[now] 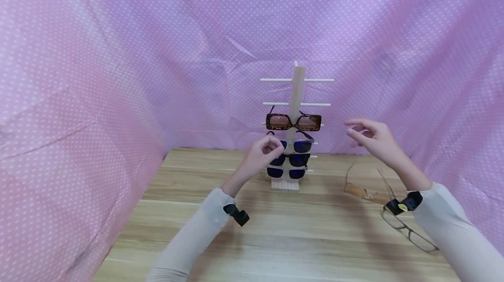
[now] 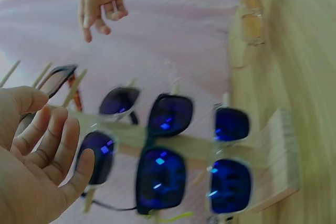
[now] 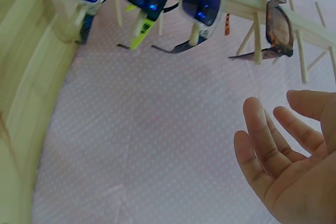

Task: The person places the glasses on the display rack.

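So, thin-framed glasses (image 1: 405, 228): lying on the surface (image 1: 275, 234), front right.
amber glasses (image 1: 356, 190): on surface, just beyond.
left hand (image 1: 261, 154): released, fingers loosely bent, before the left side of the rack (image 1: 297, 93).
right hand (image 1: 375, 138): released, loosely bent, right of rack, apart.
blue-lens sunglasses (image 1: 301, 160): three pairs, low on rack.
tortoiseshell sunglasses (image 1: 279, 121): on rack, above those.
pink cloth (image 1: 197, 19): dotted, behind.

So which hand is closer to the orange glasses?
Right. The right hand is higher than the orange glasses, on their side of the rack; the left hand is farther, by its left side.
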Action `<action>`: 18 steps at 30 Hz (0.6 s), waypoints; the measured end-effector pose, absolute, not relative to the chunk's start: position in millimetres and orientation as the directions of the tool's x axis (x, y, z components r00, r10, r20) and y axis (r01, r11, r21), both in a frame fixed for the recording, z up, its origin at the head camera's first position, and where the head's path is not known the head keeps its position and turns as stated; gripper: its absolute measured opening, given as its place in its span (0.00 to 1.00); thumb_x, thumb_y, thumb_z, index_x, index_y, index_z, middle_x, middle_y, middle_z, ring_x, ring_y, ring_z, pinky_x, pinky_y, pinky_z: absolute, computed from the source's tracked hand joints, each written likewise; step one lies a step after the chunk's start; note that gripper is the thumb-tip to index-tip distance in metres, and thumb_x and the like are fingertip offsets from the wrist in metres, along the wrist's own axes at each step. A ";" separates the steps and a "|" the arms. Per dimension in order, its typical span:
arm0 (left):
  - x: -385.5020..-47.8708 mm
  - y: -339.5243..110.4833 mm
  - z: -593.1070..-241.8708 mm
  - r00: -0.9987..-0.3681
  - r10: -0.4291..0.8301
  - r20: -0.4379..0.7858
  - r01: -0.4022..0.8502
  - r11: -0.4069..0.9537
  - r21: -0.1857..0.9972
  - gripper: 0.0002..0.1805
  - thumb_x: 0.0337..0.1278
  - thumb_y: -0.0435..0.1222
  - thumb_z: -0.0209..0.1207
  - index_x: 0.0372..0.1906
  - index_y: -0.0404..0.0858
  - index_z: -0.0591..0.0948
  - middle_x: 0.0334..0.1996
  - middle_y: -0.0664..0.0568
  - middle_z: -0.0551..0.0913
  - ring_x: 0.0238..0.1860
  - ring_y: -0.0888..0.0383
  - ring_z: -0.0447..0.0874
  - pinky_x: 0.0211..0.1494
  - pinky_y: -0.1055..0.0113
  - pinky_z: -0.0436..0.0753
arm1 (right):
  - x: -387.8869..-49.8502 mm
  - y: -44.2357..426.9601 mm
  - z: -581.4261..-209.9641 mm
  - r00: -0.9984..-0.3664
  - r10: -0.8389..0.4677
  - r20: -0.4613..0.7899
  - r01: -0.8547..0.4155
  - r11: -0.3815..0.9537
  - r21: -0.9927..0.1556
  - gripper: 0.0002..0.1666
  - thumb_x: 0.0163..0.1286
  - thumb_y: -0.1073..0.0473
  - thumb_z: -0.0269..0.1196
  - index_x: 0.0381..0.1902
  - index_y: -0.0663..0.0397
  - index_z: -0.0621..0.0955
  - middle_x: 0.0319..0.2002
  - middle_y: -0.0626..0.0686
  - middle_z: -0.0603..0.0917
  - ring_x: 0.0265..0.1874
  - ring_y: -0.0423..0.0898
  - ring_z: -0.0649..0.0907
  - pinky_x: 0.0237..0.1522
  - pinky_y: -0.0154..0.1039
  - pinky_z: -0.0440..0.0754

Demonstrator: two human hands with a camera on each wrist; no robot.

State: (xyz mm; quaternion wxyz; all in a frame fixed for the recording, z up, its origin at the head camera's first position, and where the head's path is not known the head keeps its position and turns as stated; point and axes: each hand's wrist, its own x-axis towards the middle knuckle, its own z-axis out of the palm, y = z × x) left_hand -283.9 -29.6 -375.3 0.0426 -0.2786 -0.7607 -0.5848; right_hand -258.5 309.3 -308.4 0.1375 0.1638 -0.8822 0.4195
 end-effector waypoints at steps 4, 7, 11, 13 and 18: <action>-279.1 -14.9 -386.6 -0.822 0.430 0.372 0.481 0.178 0.858 0.06 0.69 0.33 0.61 0.44 0.34 0.82 0.36 0.43 0.85 0.33 0.66 0.78 0.38 0.74 0.78 | -256.5 321.3 -315.0 -0.915 -0.173 0.364 -0.388 0.619 -0.683 0.20 0.75 0.58 0.63 0.60 0.62 0.80 0.34 0.29 0.84 0.25 0.34 0.85 0.26 0.31 0.80; -277.0 -3.7 -396.3 -0.813 0.462 0.356 0.479 0.182 0.859 0.06 0.69 0.34 0.62 0.45 0.35 0.83 0.36 0.43 0.86 0.32 0.68 0.78 0.37 0.75 0.78 | -253.5 330.7 -320.5 -0.920 -0.172 0.353 -0.378 0.634 -0.675 0.19 0.75 0.58 0.63 0.59 0.63 0.80 0.34 0.28 0.84 0.25 0.34 0.85 0.28 0.30 0.82; -276.1 10.4 -409.1 -0.801 0.498 0.332 0.471 0.181 0.863 0.09 0.69 0.35 0.62 0.46 0.33 0.83 0.36 0.44 0.87 0.31 0.69 0.78 0.37 0.76 0.78 | -248.6 343.7 -329.0 -0.924 -0.167 0.344 -0.366 0.647 -0.669 0.19 0.76 0.59 0.62 0.58 0.64 0.80 0.34 0.27 0.84 0.25 0.36 0.85 0.27 0.31 0.81; -276.0 17.3 -414.9 -0.798 0.512 0.319 0.462 0.179 0.869 0.09 0.69 0.35 0.62 0.47 0.33 0.83 0.36 0.44 0.87 0.31 0.69 0.78 0.38 0.76 0.78 | -246.3 350.2 -333.8 -0.927 -0.166 0.336 -0.359 0.651 -0.669 0.18 0.76 0.59 0.62 0.58 0.65 0.80 0.33 0.27 0.84 0.25 0.36 0.86 0.26 0.32 0.81; -276.1 35.2 -427.4 -0.800 0.525 0.290 0.445 0.194 0.874 0.08 0.70 0.35 0.61 0.47 0.36 0.84 0.37 0.44 0.87 0.32 0.70 0.77 0.39 0.77 0.78 | -242.9 365.1 -346.3 -0.932 -0.164 0.322 -0.345 0.673 -0.654 0.18 0.76 0.60 0.61 0.57 0.67 0.80 0.32 0.28 0.83 0.25 0.37 0.86 0.26 0.32 0.81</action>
